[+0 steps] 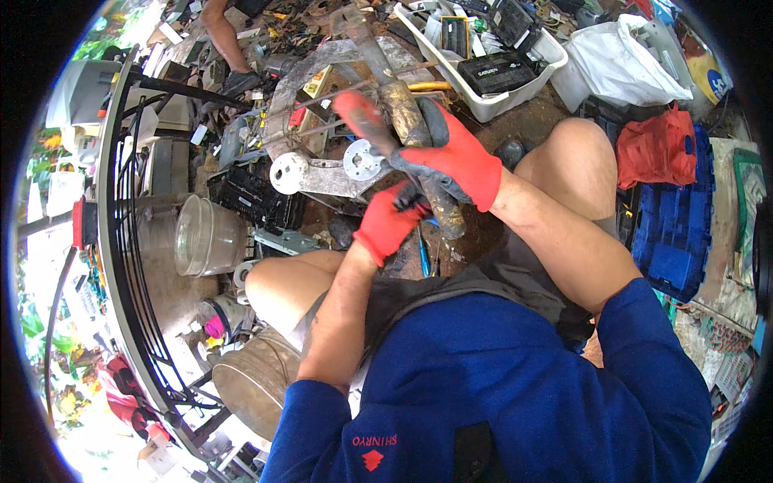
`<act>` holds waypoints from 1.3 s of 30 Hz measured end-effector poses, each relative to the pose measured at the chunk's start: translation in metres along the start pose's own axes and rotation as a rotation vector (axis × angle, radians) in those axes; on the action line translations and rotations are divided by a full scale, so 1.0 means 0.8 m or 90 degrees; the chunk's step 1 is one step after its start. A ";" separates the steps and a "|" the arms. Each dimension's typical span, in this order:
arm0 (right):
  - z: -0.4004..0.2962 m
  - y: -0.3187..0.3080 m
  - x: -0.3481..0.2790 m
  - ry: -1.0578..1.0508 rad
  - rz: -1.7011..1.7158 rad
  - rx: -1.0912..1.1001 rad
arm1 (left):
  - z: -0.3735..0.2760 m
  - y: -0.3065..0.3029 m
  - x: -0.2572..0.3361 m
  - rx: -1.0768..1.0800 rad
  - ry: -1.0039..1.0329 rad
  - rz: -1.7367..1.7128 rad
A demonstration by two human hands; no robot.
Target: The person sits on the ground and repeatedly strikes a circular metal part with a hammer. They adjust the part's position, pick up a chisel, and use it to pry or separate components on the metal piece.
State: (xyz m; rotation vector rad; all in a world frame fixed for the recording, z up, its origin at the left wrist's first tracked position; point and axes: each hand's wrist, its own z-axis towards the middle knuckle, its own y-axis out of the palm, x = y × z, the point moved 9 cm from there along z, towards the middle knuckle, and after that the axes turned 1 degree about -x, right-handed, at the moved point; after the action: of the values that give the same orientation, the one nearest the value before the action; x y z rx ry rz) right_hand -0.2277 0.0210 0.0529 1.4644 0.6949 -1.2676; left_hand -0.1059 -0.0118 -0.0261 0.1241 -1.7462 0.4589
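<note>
My right hand [456,160], in a red glove with a grey palm, grips the tape-wrapped handle [406,118] of a long hammer-like tool. Its metal shaft [375,57] slants away from me. A blurred screwdriver with a red handle [362,118] lies under my right thumb, its shaft angled down towards my left hand [389,220]. My gloved left fingers are curled by that shaft and partly hidden, so I cannot see what they hold. Beyond them lies a grey metal part [326,178] with a perforated disc [364,160]. A blue-handled screwdriver [424,259] rests on the floor before me.
A white bin [477,111] of electronic parts stands ahead right, beside a white sack [622,60]. Farther right is a blue plastic crate [670,241]. A clear tub [208,235] and a black metal rack [124,199] are on the left. Another person's leg [226,39] shows at top left.
</note>
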 end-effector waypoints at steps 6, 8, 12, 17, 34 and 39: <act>0.002 -0.048 0.003 -0.028 -0.125 0.090 | 0.021 -0.135 0.018 0.262 0.107 -0.213; -0.001 -0.044 -0.002 -0.005 -0.026 0.080 | 0.021 -0.165 -0.004 0.314 0.162 -0.307; -0.005 -0.045 0.004 0.017 0.033 0.107 | 0.018 -0.189 -0.059 0.457 0.161 0.004; -0.010 -0.068 0.028 0.029 -0.045 0.137 | 0.036 -0.159 -0.065 0.447 0.150 -0.051; -0.012 -0.058 0.014 0.002 -0.033 0.110 | 0.035 -0.152 -0.066 0.457 0.109 0.016; -0.011 -0.056 0.021 0.044 -0.082 0.088 | 0.034 -0.155 -0.072 0.478 0.073 0.041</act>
State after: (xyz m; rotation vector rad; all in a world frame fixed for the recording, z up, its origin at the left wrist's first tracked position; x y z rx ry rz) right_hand -0.2606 0.0392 0.0215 1.6037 0.7709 -1.3927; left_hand -0.0772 -0.1445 -0.0563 0.5625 -1.3920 1.1307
